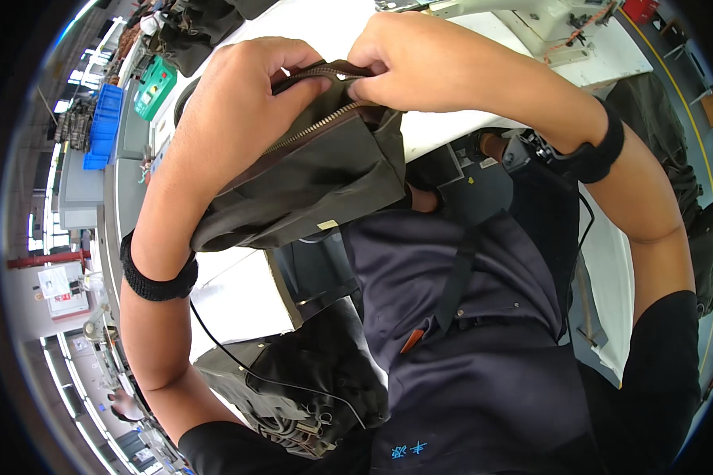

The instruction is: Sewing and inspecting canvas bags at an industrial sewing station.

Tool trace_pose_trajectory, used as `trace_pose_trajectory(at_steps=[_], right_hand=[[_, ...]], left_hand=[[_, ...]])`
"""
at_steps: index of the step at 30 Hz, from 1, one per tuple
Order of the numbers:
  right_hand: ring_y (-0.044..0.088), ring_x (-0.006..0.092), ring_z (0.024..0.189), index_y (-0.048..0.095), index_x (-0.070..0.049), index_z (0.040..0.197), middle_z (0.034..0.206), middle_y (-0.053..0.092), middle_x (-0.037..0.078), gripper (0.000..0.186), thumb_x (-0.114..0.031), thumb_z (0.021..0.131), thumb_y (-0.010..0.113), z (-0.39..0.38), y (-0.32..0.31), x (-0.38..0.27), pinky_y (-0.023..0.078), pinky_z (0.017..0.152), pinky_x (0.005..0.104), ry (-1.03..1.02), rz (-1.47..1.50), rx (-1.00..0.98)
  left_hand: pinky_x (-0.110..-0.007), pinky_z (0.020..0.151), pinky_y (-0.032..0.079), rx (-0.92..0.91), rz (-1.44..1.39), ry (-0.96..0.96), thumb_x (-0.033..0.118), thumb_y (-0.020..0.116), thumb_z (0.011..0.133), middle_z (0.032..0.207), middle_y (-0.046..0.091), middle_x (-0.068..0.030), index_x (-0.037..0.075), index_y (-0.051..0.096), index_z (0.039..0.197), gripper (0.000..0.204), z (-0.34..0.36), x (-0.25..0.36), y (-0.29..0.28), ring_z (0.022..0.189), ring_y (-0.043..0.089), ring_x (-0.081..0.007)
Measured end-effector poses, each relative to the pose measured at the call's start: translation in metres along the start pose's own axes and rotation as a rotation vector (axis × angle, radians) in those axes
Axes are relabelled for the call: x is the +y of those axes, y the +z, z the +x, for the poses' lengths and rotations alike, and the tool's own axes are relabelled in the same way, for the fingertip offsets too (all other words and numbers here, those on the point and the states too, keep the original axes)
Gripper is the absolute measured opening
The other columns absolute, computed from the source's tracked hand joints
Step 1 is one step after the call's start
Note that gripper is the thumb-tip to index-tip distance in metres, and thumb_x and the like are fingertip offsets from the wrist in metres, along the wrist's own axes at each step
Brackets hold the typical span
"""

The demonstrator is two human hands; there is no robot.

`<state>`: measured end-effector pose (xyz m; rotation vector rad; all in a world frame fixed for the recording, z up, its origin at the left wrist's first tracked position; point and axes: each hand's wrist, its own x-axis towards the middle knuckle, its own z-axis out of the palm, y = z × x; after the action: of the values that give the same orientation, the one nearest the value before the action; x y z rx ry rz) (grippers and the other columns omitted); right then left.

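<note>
A dark olive fabric bag [309, 186] rests at the near edge of the white table, its brass-toothed zipper [307, 131] parted along the top. My left hand [242, 103] pinches the far zipper edge between thumb and fingers. Close beside it, my right hand [392, 63] grips the bag's rim near the zipper's right end, fingertips curled over the fabric. Between the two hands, a strip of zipper edge bends upward. The bag's inside is mostly hidden by my hands. A small pale label [327, 225] shows on its lower front.
A sewing machine [531, 24] stands at the far right of the white table [444, 131]. More dark bags lie in a pile [309, 388] at my lower left and others [194, 36] at the far left. A green box [155, 87] and blue bins [105, 123] are beyond my left arm.
</note>
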<state>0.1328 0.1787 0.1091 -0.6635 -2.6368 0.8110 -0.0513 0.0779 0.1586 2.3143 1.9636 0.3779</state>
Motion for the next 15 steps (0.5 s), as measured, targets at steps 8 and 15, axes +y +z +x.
trace_pose_trajectory(at_steps=[8,15], right_hand=[[0.067,0.0373,0.060,0.070,0.005,0.073,0.064,0.065,0.023,0.015,-0.009,0.075,0.065,0.012,0.021,0.009,0.053,0.056,0.0479,-0.127,-0.129,0.137],[0.069,0.0356,0.063,0.070,0.005,0.075,0.066,0.066,0.024,0.016,-0.008,0.079,0.063,-0.019,0.007,-0.013,0.052,0.054,0.0481,-0.111,-0.175,0.074]], left_hand=[[-0.042,0.074,0.051,-0.071,0.288,0.322,0.005,0.074,0.086,0.093,0.068,-0.0189,-0.001,0.071,0.104,0.018,0.005,0.013,-0.002,0.083,0.064,-0.0397],[-0.046,0.069,0.052,-0.087,0.469,0.390,0.010,0.072,0.083,0.087,0.067,-0.0130,0.002,0.071,0.089,0.010,0.000,0.036,0.002,0.082,0.066,-0.0364]])
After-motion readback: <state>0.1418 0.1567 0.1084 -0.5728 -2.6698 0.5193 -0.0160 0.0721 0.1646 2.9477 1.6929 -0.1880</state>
